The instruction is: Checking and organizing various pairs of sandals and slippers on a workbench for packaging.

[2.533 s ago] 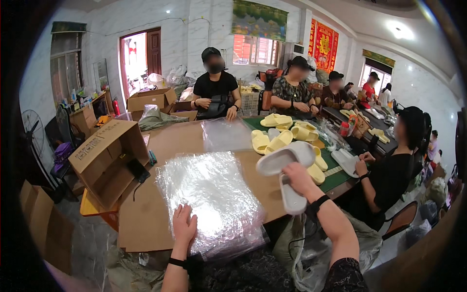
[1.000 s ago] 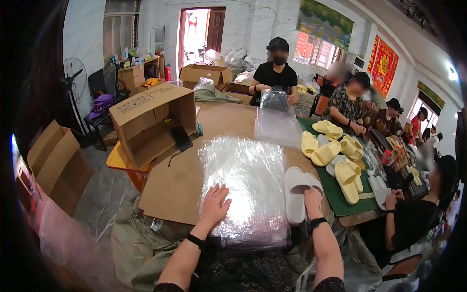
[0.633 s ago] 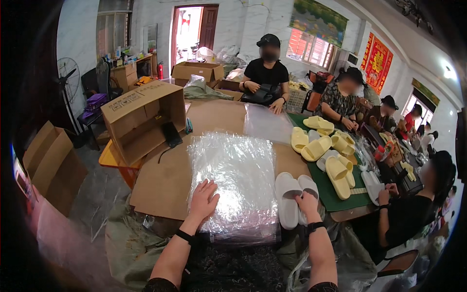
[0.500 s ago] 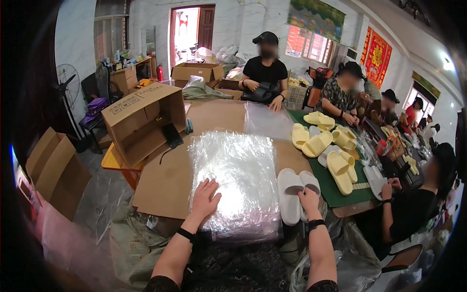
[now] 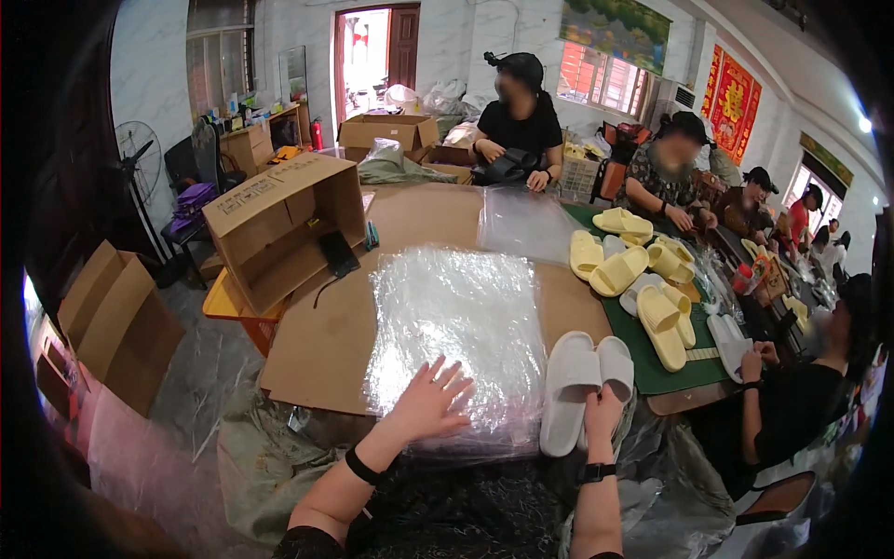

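The left hand (image 5: 430,402) lies flat, fingers spread, on the stack of clear plastic bags (image 5: 459,340) on the counter (image 5: 317,345). The right hand (image 5: 603,412) grips the pair of white slippers (image 5: 587,384) just beside the stack.

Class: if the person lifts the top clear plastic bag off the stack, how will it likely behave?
The stack of clear plastic bags looks thin and crinkled, so one bag would probably flop and weigh little. Its glossy sheen suggests sheets may slide or cling. The left hand lies flat on it.
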`<state>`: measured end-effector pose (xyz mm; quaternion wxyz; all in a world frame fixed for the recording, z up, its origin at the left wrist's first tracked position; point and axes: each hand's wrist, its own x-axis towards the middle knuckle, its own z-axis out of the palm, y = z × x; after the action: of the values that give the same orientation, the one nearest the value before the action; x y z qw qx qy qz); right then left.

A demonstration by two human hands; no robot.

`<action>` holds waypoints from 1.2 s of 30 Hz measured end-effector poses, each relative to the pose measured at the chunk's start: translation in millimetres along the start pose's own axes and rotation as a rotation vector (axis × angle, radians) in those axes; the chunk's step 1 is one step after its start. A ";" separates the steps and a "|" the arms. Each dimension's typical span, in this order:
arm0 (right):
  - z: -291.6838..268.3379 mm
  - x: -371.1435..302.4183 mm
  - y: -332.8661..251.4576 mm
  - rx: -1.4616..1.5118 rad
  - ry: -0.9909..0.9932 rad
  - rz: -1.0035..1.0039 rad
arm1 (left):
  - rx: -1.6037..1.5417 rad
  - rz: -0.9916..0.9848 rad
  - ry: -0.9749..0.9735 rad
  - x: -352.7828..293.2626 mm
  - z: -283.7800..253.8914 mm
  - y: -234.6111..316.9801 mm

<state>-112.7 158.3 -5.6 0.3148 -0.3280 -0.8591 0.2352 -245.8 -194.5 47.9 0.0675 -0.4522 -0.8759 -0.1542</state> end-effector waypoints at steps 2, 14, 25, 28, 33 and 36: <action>3.6 -14.8 16.1 0.029 0.060 -0.084 | -0.112 0.028 -0.040 -11.0 22.6 0.6; -79.5 -57.9 -9.9 1.012 0.119 -0.022 | -0.398 -0.002 0.040 13.1 3.8 -4.1; -85.7 -108.9 -134.9 0.337 -0.575 -0.677 | -0.727 -0.338 0.012 23.4 -18.5 0.3; -71.3 -110.4 -129.9 0.238 -0.690 -0.710 | -0.744 -0.268 0.035 26.5 -30.7 1.5; -69.9 -109.1 -122.6 0.052 -0.677 -0.528 | -0.508 -0.007 0.062 24.9 -35.6 7.9; -64.3 -104.9 -128.9 0.027 -0.649 -0.527 | -0.400 0.096 0.018 21.1 -37.6 25.6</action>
<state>-60.0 9.4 77.1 0.0814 -0.0016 -0.9651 0.2488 -238.0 -176.7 94.2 -0.0087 -0.4966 -0.8045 -0.3257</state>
